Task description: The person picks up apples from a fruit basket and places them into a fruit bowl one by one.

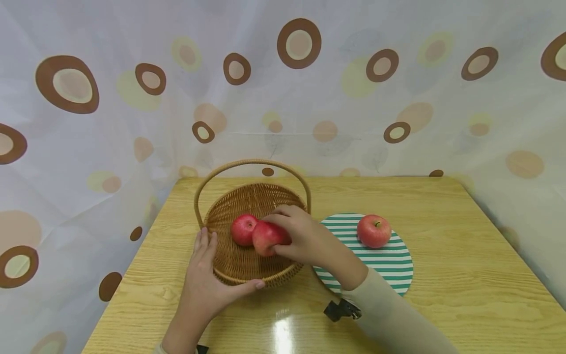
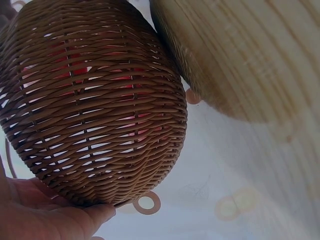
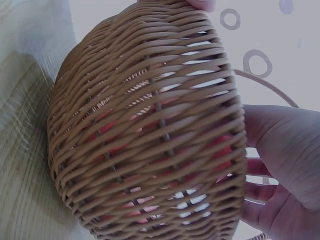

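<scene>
Right hand (image 1: 297, 235): fingers curled around a red apple (image 1: 266, 239) inside the wicker basket (image 1: 239, 204), just beside a second apple (image 1: 242, 229). Left hand (image 1: 204, 287): fingers spread wide — touching the basket's rim. A third apple (image 1: 374, 232) rests on a striped placemat (image 1: 391, 265) — right of the basket.

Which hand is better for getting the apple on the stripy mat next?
Probably the right hand, after releasing its held apple: it's nearer the other apple, on the mat. The left hand touches the basket, farther away.
</scene>
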A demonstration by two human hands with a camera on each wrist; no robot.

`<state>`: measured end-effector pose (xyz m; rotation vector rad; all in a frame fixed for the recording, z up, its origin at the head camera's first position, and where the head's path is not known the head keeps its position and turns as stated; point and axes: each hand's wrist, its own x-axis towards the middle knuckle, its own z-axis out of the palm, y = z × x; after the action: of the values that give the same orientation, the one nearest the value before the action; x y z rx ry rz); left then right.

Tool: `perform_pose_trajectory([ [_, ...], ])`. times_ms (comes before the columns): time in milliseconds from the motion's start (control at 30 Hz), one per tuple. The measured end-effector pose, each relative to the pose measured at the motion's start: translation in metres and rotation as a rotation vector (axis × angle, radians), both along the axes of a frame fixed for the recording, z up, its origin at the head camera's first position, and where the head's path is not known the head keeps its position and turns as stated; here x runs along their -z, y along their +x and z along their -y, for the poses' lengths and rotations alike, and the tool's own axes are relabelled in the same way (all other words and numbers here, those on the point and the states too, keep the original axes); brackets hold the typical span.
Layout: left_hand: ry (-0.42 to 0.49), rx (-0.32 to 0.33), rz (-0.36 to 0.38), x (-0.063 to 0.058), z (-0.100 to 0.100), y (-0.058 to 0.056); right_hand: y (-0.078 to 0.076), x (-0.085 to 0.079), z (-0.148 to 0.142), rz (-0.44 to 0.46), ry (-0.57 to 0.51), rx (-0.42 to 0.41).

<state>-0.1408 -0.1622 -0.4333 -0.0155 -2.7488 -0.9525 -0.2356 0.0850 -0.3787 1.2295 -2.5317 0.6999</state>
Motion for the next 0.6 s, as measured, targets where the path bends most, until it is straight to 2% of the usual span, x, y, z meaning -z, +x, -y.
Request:
perform_pose_trajectory([
  [367,0.002,-0.005,0.008,0.0,0.0,0.0,0.001,-0.003,-0.016,-0.018,-0.116,-0.004],
  [600,0.002,-0.007,0.001,0.002,0.0,0.0,0.005,-0.007,-0.027,0.038,-0.185,0.004],
])
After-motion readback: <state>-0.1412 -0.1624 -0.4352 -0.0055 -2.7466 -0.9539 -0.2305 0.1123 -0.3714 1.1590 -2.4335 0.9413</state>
